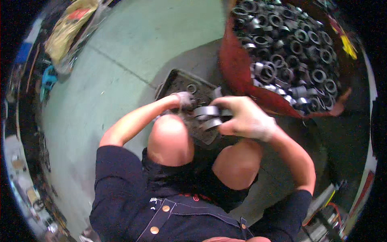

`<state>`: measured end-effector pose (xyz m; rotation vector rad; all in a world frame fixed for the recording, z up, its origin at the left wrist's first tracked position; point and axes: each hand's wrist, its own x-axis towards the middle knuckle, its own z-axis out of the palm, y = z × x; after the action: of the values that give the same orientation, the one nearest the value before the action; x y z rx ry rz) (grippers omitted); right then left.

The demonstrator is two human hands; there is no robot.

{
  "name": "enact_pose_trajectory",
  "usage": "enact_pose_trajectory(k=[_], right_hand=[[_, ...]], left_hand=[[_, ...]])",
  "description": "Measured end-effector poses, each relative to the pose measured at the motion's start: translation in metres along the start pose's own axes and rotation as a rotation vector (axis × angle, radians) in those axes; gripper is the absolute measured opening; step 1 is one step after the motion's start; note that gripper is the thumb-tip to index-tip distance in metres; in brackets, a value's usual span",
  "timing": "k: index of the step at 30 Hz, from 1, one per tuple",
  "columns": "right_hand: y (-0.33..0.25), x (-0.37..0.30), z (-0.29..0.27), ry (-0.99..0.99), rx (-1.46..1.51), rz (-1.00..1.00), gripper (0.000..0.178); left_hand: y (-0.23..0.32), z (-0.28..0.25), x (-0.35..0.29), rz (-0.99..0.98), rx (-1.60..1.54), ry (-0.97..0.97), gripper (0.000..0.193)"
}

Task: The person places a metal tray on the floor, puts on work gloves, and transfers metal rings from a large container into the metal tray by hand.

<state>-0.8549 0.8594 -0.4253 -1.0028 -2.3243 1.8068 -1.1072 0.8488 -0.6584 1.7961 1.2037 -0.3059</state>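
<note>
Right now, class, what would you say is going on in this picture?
A person sits low over a dark tray on a green floor. The right hand, in a pale glove, grips a few grey metal rings. The gloved left hand touches the other end of the rings, just above the tray. A red tub heaped with similar ring parts stands close by on the right.

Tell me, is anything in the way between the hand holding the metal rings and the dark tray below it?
Nothing visible is. The right hand grips a few grey metal rings right above the dark tray, with only open air between them. The left hand rests on the tray beside the rings, not under them.
</note>
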Motion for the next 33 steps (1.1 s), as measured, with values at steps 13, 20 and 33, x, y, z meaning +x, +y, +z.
enact_pose_trajectory(k=[13,20,33], right_hand=[[0.058,0.035,0.04,0.091,-0.658,-0.218,0.056],[-0.009,-0.042,-0.099,0.564,-0.997,-0.271,0.047],[0.066,0.011,-0.135,0.045,-0.467,0.103,0.087]], left_hand=[[0.025,-0.091,-0.018,0.15,-0.628,0.849,0.041],[0.159,-0.202,-0.064,0.861,0.096,1.393,0.027],[0.096,-0.131,-0.042,0.79,-0.091,1.507,0.018]])
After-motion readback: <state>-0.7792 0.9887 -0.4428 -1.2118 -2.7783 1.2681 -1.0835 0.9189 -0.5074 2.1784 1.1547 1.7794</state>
